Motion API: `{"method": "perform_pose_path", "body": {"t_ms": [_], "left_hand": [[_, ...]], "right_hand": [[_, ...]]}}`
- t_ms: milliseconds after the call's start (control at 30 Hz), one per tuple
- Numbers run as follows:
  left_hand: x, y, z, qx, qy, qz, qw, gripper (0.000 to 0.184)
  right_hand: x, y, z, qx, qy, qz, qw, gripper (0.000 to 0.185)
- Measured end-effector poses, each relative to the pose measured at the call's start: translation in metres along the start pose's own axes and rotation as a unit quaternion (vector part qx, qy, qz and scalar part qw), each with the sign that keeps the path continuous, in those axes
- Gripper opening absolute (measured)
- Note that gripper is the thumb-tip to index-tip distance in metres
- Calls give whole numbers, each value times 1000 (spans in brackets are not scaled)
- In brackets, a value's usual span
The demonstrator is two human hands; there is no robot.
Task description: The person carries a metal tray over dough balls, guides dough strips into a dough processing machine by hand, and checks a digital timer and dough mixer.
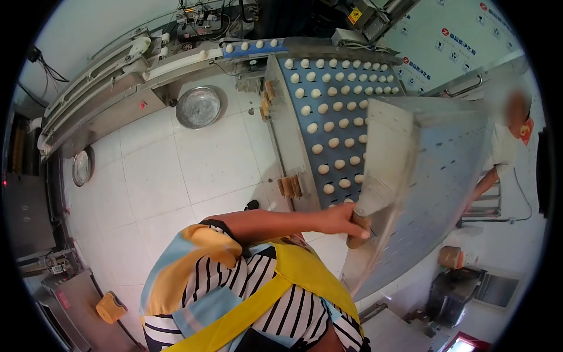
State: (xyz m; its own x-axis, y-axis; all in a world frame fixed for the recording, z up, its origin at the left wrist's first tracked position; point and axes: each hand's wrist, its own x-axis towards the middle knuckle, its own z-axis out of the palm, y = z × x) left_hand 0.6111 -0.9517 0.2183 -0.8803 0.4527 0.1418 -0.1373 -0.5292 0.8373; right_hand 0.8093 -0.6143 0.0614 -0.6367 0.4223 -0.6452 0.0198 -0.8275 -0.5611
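Observation:
My left hand point(340, 220) reaches across from the left and is closed round a wooden handle point(358, 230) on the metal end wall of a large tray point(384, 170). This tray is tilted steeply, and its blue, slotted surface faces right with no dough balls visible on it. Behind and left of it lies a blue board point(302, 134) with rows of several round white dough balls point(317, 149); the tilted tray hides part of it. My right hand is out of the picture, with only a bit of upper arm showing at the bottom edge.
At the right a co-worker's arm point(485, 183) reaches to the tilted tray's far side. A conveyor point(193, 57) with dough balls runs along the upper left. Two metal basins point(198, 107) stand on the tiled floor. A dark machine point(451, 293) is at the lower right.

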Motion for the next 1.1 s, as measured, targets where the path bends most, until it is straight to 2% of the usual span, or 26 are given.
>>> {"method": "perform_pose_path", "body": {"t_ms": [67,167,200,267,400,433,533,567,667,800,833,867,1100], "left_hand": [[-4,24,-10,3,80,-92,993,21],[9,-13,-58,-23,110,-55,992,19],[12,-21,-73,-74,126,-56,988,16],[17,-29,-105,-174,159,-53,970,11],[27,-24,-165,-219,216,-75,949,8],[31,-29,-185,-238,209,-63,947,9],[39,-26,-249,-229,194,-44,953,11],[41,-23,-272,-229,198,-41,952,12],[47,-5,-352,-233,202,-41,950,16],[57,11,-455,-266,209,-38,940,17],[59,11,-475,-276,200,-34,940,16],[61,11,-497,-286,189,-29,939,15],[61,-13,-593,-310,191,-55,930,15]], "right_hand": [[1,-3,-1,6,4,-3,1000,22],[3,-8,0,15,13,-4,1000,22],[4,-10,-2,21,16,-7,1000,22],[8,-11,1,28,21,-10,999,23],[10,-1,19,39,48,-19,998,23],[12,5,25,37,53,-19,998,23],[24,36,48,5,-91,38,995,32],[29,54,59,61,-85,66,992,33],[54,107,78,52,-55,94,993,34],[43,188,153,38,-60,83,994,32],[42,202,170,52,-14,87,995,33],[48,216,177,52,-14,89,995,33],[86,287,199,41,-21,94,994,32]]}}
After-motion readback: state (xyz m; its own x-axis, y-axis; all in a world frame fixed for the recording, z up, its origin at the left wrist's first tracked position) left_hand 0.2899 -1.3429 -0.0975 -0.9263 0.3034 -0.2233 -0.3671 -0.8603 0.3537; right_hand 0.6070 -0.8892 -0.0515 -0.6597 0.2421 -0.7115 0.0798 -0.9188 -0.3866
